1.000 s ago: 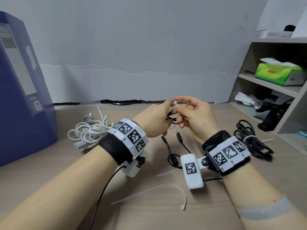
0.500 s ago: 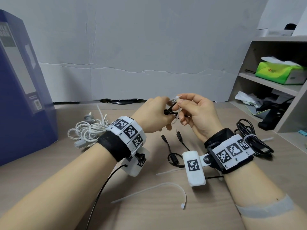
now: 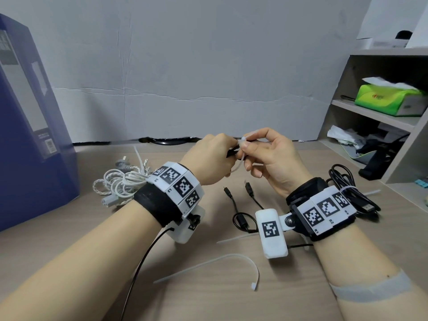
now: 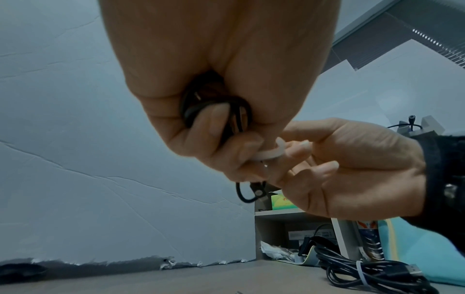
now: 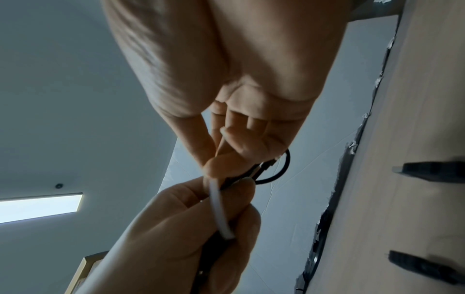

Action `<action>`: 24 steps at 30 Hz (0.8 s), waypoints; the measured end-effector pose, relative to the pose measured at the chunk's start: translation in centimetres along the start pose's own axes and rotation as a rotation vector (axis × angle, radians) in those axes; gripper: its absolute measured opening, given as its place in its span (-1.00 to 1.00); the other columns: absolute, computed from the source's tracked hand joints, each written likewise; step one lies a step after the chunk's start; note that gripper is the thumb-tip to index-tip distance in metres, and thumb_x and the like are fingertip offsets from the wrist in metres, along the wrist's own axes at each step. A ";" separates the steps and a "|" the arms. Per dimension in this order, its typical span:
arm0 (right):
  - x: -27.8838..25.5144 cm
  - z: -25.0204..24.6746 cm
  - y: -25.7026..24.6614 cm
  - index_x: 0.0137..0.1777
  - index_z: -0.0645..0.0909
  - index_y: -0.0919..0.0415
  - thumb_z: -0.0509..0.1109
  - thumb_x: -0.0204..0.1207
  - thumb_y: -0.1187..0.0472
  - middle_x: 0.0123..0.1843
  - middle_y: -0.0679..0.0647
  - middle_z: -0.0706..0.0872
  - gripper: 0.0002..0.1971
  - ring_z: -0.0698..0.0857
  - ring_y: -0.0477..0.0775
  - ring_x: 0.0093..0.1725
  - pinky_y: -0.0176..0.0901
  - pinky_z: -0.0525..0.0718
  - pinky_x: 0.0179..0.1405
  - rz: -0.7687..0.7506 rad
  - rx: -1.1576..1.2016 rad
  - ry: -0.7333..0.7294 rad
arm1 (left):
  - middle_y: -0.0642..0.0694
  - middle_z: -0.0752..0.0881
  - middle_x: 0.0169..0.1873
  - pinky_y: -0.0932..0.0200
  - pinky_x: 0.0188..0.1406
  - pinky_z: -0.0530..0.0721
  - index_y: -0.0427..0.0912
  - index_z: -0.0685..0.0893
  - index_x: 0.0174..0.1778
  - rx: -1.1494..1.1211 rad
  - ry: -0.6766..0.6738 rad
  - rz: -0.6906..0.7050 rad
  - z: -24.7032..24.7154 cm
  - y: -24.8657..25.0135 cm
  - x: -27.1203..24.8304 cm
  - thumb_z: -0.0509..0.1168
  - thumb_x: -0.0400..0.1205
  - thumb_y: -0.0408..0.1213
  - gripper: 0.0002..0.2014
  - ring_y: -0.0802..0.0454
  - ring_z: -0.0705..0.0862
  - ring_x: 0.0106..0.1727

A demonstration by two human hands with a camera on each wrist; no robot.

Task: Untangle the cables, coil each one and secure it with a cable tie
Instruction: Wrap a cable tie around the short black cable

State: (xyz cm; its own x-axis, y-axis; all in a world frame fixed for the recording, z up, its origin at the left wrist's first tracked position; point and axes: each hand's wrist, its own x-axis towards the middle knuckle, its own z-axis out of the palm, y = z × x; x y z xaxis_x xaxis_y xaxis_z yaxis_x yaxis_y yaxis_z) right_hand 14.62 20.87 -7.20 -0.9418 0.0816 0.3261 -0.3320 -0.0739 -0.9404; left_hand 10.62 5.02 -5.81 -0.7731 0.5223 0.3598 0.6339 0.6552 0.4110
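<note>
My left hand [image 3: 212, 163] grips a coiled black cable [image 4: 216, 111] steady above the desk [image 3: 231, 304] so my right hand [image 3: 271, 161] can pinch a white cable tie [image 4: 270, 152] around it.

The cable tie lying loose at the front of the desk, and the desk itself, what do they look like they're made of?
The cable tie looks like matte, translucent white plastic, probably nylon: it holds a springy curve and ends in a small moulded head. The desk shows pale, faint, even wood grain with low sheen, so likely laminate or veneer rather than solid wood.
</note>
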 end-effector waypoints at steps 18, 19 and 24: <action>-0.1 1.1 0.5 -0.12 0.60 0.32 0.50 0.58 0.38 -0.42 0.07 0.68 -0.88 0.62 0.03 -0.59 -0.24 0.38 -0.71 -0.133 -0.112 0.155 | -0.17 0.52 -0.46 0.26 -0.61 0.21 -0.14 0.58 -0.34 -0.562 -0.239 -0.155 -1.6 1.5 -1.0 0.06 0.76 -0.06 -0.59 0.05 0.28 -0.59; -0.1 1.1 0.4 -0.13 0.58 0.32 0.50 0.57 0.37 -0.38 0.12 0.69 -0.87 0.65 0.06 -0.56 -0.23 0.40 -0.71 -0.132 -0.095 0.155 | -0.15 0.52 -0.47 0.26 -0.61 0.22 -0.13 0.56 -0.33 -0.542 -0.235 -0.144 -1.6 1.5 -1.0 0.07 0.78 0.00 -0.57 0.05 0.29 -0.58; -0.1 0.6 -0.1 -0.16 0.60 0.30 0.48 0.59 0.34 -0.28 0.25 0.71 -0.87 0.61 0.08 -0.53 -0.23 0.40 -0.67 -0.091 0.029 0.121 | -0.09 0.56 -0.47 0.27 -0.63 0.27 -0.14 0.63 -0.15 -0.488 -0.259 -0.075 -1.8 1.1 -0.9 0.11 0.81 0.05 -0.60 0.08 0.33 -0.58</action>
State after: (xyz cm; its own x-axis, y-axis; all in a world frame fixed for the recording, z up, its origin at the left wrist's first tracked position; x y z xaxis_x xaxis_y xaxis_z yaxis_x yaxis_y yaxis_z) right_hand 14.72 20.26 -7.12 -0.8952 0.2082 0.3941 -0.4187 -0.0896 -0.9037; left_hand 12.03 4.30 -4.20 -0.7577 0.6410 0.1223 0.4655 0.3996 0.7897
